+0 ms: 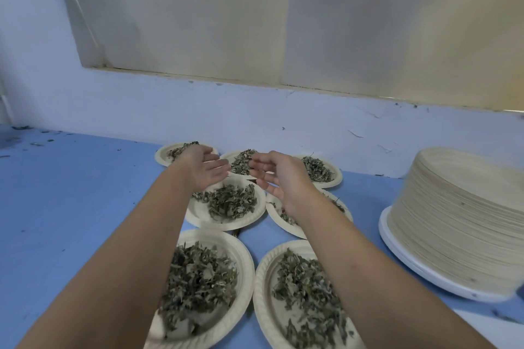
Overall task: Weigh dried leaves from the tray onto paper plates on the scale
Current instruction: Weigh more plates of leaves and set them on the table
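On the blue tabletop, one tall stack of empty beige paper plates stands near the right edge, so we judge much weighing is left. Seven round paper plates heaped with dried green leaves sit mid-table, done. Our left hand and right hand hover over them, fingers loose, holding nothing.

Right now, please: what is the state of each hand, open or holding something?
Left hand: open, holding nothing.
Right hand: open, fingers relaxed, holding nothing.
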`<state>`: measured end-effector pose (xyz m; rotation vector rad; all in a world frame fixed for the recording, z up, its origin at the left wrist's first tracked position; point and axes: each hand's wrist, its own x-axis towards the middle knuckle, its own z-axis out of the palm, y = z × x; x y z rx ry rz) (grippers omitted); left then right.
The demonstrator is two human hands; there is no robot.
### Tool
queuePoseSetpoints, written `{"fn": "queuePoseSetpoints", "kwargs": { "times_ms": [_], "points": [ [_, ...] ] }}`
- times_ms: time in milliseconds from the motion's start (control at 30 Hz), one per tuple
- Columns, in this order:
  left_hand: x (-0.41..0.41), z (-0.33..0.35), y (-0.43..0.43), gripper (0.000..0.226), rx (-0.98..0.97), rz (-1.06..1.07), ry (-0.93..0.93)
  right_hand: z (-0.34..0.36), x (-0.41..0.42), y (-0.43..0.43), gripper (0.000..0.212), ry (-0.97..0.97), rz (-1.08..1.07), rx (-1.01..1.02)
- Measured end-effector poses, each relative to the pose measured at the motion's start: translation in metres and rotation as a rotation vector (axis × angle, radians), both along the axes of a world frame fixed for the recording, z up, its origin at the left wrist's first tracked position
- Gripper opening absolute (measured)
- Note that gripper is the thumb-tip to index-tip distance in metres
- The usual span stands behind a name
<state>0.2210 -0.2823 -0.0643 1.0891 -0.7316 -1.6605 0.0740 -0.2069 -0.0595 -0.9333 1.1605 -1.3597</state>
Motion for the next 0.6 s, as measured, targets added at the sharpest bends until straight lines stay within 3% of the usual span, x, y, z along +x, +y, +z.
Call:
{"fn": "queuePoseSetpoints", "kwargs": {
  "times_ms": [100, 200, 400, 600],
  "points": [
    [-0.028, 0.017, 0.034, 0.022, -0.044, -0.079, -0.251, 0.01, -0.007, 0.026, 0.017, 0.057, -0.009, -0.03],
    [-0.065, 0.029, 0.069, 0.026, -0.131, -0.118, -0.386, 0.017, -0.018, 0.051, 0.023, 0.195, -0.056, -0.104],
    [-0.148, 0.043, 0.145, 0.027, -0.288, -0.128, -0.384, 0.037, -0.084, 0.109, 0.01, 0.701, -0.277, -0.272],
    [-0.218, 0.047, 0.186, 0.019, -0.339, 0.018, -0.264, 0.056, -0.166, 0.16, 0.02, 1.268, -0.448, -0.399]
  ]
}}
